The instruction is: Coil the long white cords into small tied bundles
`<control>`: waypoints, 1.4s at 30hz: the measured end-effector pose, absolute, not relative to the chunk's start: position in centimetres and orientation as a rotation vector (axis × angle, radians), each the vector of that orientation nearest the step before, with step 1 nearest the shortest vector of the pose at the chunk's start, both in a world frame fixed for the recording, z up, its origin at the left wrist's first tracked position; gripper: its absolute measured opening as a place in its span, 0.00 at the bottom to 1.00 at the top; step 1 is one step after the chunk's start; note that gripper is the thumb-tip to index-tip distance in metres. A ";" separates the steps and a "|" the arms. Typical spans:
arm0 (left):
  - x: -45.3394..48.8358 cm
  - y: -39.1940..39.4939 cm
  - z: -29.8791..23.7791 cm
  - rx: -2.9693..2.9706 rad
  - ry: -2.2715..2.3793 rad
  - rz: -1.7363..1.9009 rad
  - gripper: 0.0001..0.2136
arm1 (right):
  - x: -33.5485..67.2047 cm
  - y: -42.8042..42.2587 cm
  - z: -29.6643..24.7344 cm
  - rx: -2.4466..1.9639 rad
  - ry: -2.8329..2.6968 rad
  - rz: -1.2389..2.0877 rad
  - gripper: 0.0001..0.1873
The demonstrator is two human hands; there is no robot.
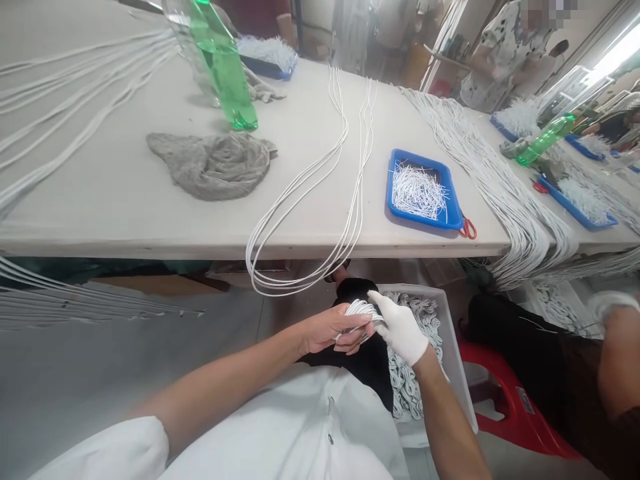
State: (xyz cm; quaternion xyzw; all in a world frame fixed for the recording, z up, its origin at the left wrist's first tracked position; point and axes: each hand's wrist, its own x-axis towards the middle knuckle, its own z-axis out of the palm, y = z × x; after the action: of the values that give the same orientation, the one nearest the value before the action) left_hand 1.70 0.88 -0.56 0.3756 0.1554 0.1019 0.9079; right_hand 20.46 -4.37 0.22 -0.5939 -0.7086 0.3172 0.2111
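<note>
My bare left hand [343, 330] is closed around a folded bundle of white cord [363, 309], held above my lap. On my right hand [404, 330] is a white glove. Its fingers are at the right end of the same bundle and appear to grip it; part of that contact is hidden. Beyond my hands, loose lengths of white cord [300, 180] lie on the table and hang in a loop over its front edge. Beside my right leg stands a pale bin [457, 360] holding many folded cord bundles [405, 383].
The table [150, 227] carries a grey cloth [215, 163], a green bottle [227, 80], a blue tray [453, 200] of short white pieces and red-handled scissors [468, 228]. More cords [480, 167] drape at right. A co-worker's arm [620, 353] and a red stool [530, 420] are close by.
</note>
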 end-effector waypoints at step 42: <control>1.5 -1.3 -3.2 0.748 0.347 0.343 0.13 | 15.0 -3.1 -0.1 -1.371 -1.073 1.046 0.13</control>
State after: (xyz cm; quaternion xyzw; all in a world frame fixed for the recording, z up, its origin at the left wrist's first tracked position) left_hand 1.52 -1.26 -3.19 0.3619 0.1677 0.1657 0.9019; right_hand 15.05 -3.15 -0.13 -0.5736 -0.4491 0.4377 0.5270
